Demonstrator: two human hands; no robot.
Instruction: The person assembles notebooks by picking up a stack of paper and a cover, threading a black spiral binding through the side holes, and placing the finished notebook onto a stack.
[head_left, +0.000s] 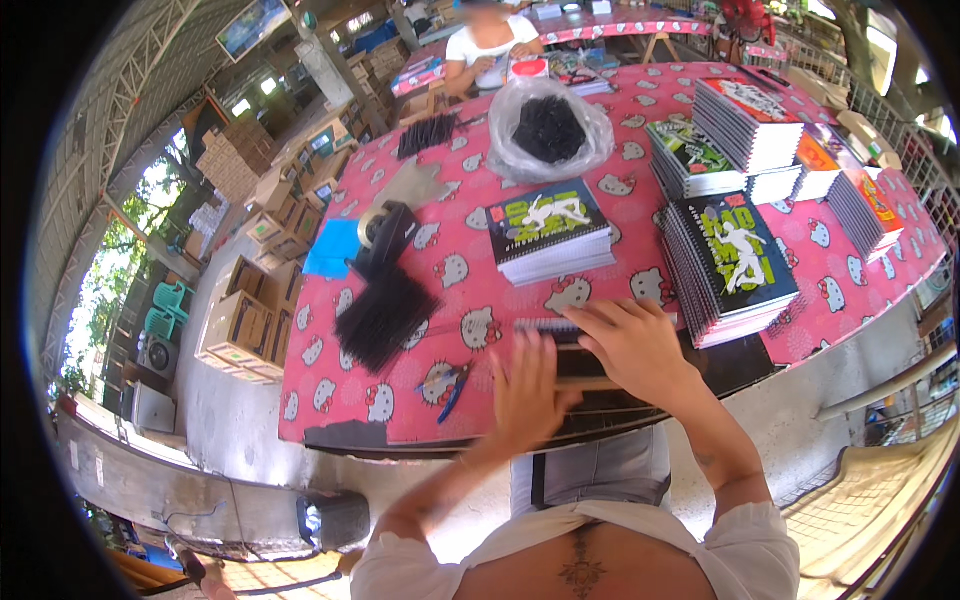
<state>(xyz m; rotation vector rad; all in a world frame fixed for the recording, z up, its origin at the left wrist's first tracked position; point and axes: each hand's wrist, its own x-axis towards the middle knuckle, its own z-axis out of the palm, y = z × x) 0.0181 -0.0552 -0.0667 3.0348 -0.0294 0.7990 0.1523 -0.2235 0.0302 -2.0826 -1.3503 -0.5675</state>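
Observation:
At the table's front edge, my left hand (pixel 528 395) lies with its fingers stretched forward, slightly smeared by motion. My right hand (pixel 635 350) spreads its fingers over the same spot, fingertips near a narrow white-and-dark coiled edge (pixel 548 324), seemingly a notebook's spine. My hands hide most of that thing. Just beyond sits a stack of dark-covered notebooks (pixel 550 232). A taller pile of spiral notebooks (pixel 728 265) stands right of my right hand. Blue-handled pliers (pixel 453 392) lie left of my left hand, near a bundle of black plastic coils (pixel 386 318).
A tape dispenser (pixel 385 238) and a blue sheet (pixel 333 248) are at left. Farther back stands a clear bag of black coils (pixel 550 130). More notebook stacks (pixel 745 125) fill the right. A person (pixel 490 45) sits across the table; cardboard boxes (pixel 245 325) line the floor.

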